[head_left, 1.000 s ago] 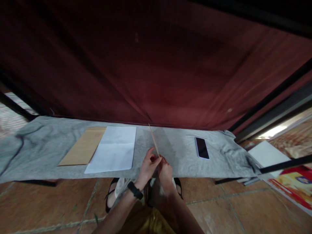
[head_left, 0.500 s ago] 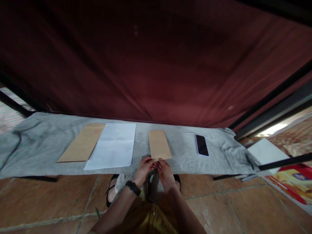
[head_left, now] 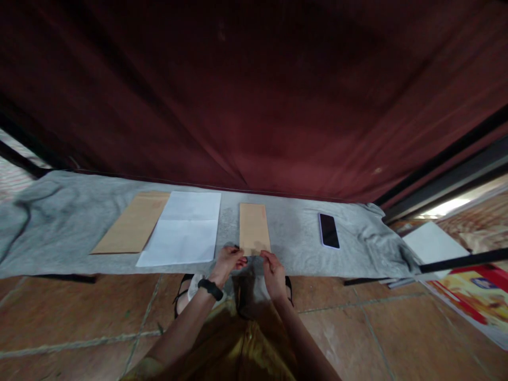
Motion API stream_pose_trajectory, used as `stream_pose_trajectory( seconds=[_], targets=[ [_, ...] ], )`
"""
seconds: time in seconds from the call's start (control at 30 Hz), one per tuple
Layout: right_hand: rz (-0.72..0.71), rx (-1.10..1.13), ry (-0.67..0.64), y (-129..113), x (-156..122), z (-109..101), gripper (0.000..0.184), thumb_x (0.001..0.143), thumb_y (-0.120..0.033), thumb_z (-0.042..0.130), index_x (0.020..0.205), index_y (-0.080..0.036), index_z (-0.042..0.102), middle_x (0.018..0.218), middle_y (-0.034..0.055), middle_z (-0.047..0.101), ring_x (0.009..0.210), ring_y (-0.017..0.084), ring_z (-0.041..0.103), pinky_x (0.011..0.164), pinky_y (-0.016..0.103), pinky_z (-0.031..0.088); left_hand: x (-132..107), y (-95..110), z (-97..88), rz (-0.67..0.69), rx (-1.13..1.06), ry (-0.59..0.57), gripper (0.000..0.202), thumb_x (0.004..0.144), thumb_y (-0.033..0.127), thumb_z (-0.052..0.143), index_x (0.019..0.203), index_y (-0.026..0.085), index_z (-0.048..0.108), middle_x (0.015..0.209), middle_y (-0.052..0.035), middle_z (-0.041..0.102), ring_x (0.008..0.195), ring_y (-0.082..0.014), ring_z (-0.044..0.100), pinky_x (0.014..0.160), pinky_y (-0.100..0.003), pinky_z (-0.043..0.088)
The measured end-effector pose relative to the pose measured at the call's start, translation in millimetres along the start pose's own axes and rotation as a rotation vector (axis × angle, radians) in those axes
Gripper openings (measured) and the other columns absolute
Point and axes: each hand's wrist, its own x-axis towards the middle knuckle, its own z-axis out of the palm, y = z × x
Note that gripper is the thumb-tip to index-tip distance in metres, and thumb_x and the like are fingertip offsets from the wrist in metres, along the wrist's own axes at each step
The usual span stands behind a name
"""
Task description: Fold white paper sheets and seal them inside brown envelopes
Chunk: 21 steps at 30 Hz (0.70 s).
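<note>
Brown envelope [head_left: 254,227] flat on grey-clothed surface [head_left: 293,246]; left hand [head_left: 228,262] and right hand [head_left: 273,269], forearms converging, each grip pinching its 6 o'clock edge.

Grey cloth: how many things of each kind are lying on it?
Brown envelopes: 2
White paper: 1
Phone: 1
Total: 4
</note>
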Motion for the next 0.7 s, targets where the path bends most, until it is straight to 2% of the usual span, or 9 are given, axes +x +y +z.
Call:
stream_pose_trajectory(
  seconds=[0.07,0.13,0.27,0.37,0.5,0.7],
  targets=[
    [-0.228,-0.274,-0.057,-1.5,-1.6,1.7,0.042,0.1,-0.032,0.042,0.135,-0.019,0.062,0.139,0.0124,0.063,0.13,0.024,0.056,0.112,0.045,0.044,1.0,-0.4,0.8,-0.013,0.018,0.005,0.022,0.072,0.031,0.075,0.075,0.014,0.06,0.059,-0.0035,0.068,0.048,-0.0131,0.063,0.05,-0.022,0.049],
    [-0.368,-0.521,-0.142,-2.9,-3.0,4.9,0.045,0.102,-0.028,0.041,0.144,-0.02,0.054,0.149,0.0108,0.054,0.141,0.024,0.047,0.119,0.046,0.036,1.2,-0.5,1.4,-0.019,0.031,0.004,0.021,0.074,0.03,0.074,0.076,0.014,0.06,0.059,-0.0032,0.068,0.049,-0.0132,0.064,0.051,-0.022,0.049],
    [-0.445,-0.814,-0.185,-0.2,-5.6,10.7,0.047,0.104,-0.029,0.043,0.149,-0.019,0.048,0.155,0.009,0.048,0.146,0.023,0.04,0.122,0.048,0.03,0.1,-0.3,1.1,-0.02,0.04,-0.005,0.018,0.076,0.029,0.071,0.078,0.015,0.06,0.061,-0.003,0.069,0.052,-0.0138,0.066,0.054,-0.022,0.051],
    [-0.426,-0.864,-0.142,6.1,-6.6,9.1,0.047,0.105,-0.028,0.041,0.151,-0.018,0.046,0.156,0.0083,0.046,0.146,0.024,0.04,0.121,0.046,0.03,0.4,-0.7,0.5,-0.028,0.04,-0.002,0.016,0.076,0.027,0.07,0.077,0.015,0.06,0.059,-0.0026,0.068,0.052,-0.0142,0.066,0.054,-0.023,0.052],
    [-0.413,-0.879,-0.074,17.5,-5.3,-3.5,0.049,0.105,-0.027,0.039,0.152,-0.015,0.044,0.156,0.0103,0.046,0.145,0.025,0.041,0.12,0.047,0.032,1.2,-1.5,-0.7,-0.027,0.034,-0.011,0.017,0.074,0.028,0.073,0.076,0.015,0.061,0.059,-0.0036,0.069,0.053,-0.0151,0.067,0.055,-0.024,0.052],
    [-0.392,-0.798,0.045,30.1,-0.6,-20.4,0.045,0.105,-0.029,0.037,0.142,-0.012,0.056,0.148,0.0152,0.055,0.141,0.027,0.046,0.117,0.049,0.037,-1.2,0.2,-3.6,-0.001,0.029,-0.039,0.025,0.067,0.034,0.078,0.073,0.016,0.062,0.06,-0.0044,0.069,0.052,-0.0151,0.065,0.054,-0.024,0.051]
  ],
)
